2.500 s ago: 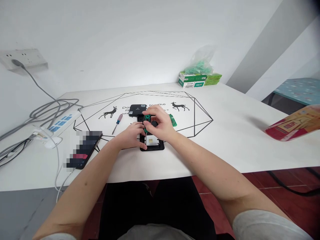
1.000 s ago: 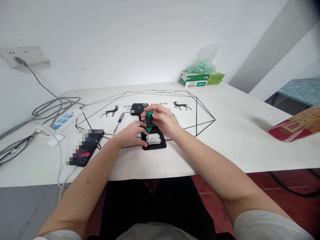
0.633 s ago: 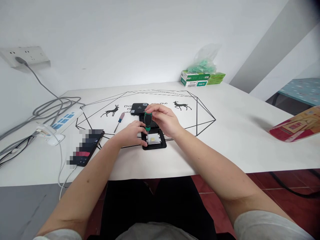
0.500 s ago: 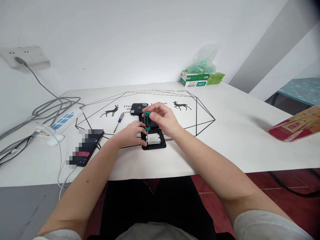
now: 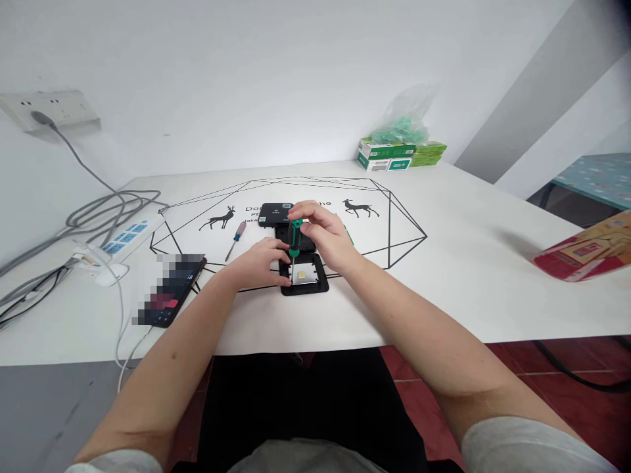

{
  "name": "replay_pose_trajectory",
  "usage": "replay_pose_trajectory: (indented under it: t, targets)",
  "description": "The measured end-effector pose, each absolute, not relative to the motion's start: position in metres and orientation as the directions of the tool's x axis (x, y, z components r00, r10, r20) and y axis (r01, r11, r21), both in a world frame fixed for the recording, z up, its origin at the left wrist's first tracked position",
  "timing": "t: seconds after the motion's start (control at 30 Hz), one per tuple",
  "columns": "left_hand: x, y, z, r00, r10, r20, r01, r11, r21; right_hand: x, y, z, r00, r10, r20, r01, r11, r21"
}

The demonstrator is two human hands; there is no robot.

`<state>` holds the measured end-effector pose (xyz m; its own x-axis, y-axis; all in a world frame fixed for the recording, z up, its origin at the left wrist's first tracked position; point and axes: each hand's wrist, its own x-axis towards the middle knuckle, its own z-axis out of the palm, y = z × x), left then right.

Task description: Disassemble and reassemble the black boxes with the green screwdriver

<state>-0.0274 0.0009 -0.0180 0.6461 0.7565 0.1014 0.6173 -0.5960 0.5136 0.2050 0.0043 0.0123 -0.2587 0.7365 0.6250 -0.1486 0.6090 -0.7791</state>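
Note:
My right hand is closed around the top of a green-and-black screwdriver, which stands nearly upright. Its shaft points down into the left side of an open black casing that holds a silvery plate with a small yellowish square. My left hand grips the casing's left edge: the thumb lies by the near left corner, the fingers beside the screwdriver's lower handle. Just behind the casing, partly hidden by my hands, lies another black part. A flat black cover with small labels rests farther back.
A second screwdriver with a pinkish-and-blue handle lies left of my hands. Farther left are a phone, a power strip and coiled cables. Green boxes stand at the back, a red-and-yellow package at the right.
The screwdriver's handle has tipped slightly to the right, and my right-hand fingers have shifted around it. A bit of green now shows behind my right hand. My left hand stays at the casing.

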Motion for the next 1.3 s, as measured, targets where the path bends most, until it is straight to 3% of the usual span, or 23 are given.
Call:
replay_pose_trajectory:
  t: [0.1,0.2,0.37,0.53,0.87,1.3]
  targets:
    - [-0.027,0.001,-0.018,0.643,0.76,0.095,0.621,-0.589,0.517,0.207,0.006,0.014,-0.231,0.718,0.657,-0.073,0.661,-0.747]
    - [-0.026,0.001,-0.019,0.643,0.758,0.106,0.612,-0.592,0.523,0.207,0.005,0.014,-0.248,0.716,0.652,-0.139,0.64,-0.756]
    - [-0.026,0.002,-0.02,0.654,0.745,0.132,0.59,-0.611,0.528,0.201,-0.001,0.012,-0.333,0.764,0.553,-0.317,0.461,-0.829]
    - [-0.027,0.003,-0.022,0.668,0.729,0.147,0.573,-0.631,0.523,0.2,-0.006,0.01,-0.379,0.788,0.486,-0.359,0.359,-0.862]
    - [-0.027,0.001,-0.019,0.656,0.746,0.117,0.622,-0.622,0.475,0.21,0.005,0.01,-0.282,0.719,0.635,-0.09,0.639,-0.764]
    - [-0.027,0.006,-0.022,0.681,0.712,0.17,0.563,-0.658,0.5,0.196,-0.006,0.01,-0.264,0.821,0.507,-0.315,0.423,-0.849]
